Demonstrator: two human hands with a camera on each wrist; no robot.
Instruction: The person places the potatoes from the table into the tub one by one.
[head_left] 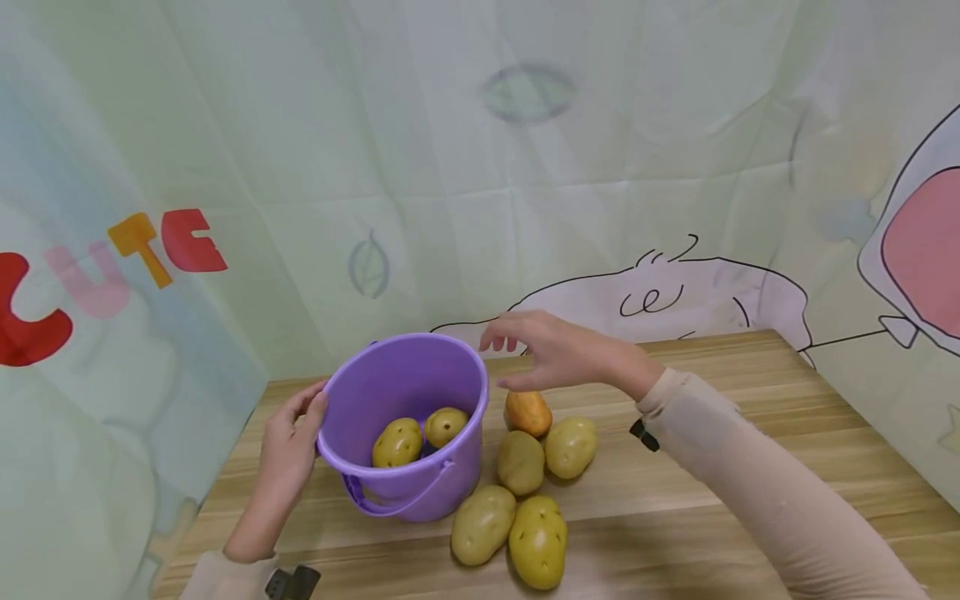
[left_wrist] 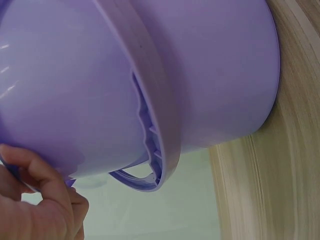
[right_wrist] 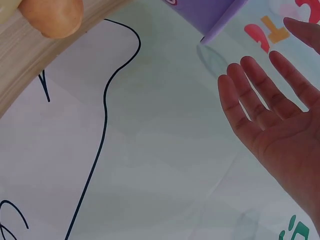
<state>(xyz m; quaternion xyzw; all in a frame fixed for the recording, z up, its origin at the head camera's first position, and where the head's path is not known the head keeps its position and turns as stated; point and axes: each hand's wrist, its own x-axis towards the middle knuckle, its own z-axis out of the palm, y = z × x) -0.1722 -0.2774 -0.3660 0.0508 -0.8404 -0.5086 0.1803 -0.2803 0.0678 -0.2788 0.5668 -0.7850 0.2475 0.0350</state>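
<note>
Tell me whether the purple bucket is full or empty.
Neither: two potatoes lie inside the purple bucket, with bare inner wall showing above them.

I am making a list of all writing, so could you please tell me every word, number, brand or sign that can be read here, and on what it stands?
"CUTE": large coloured letters on the backdrop; the C is cut by the picture's left edge.
Green sign like a music note: on the backdrop, right wrist view, partly cut off.
Pinkish mark on the purple bucket: mostly out of frame, unreadable.
No number or brand is readable.
</note>
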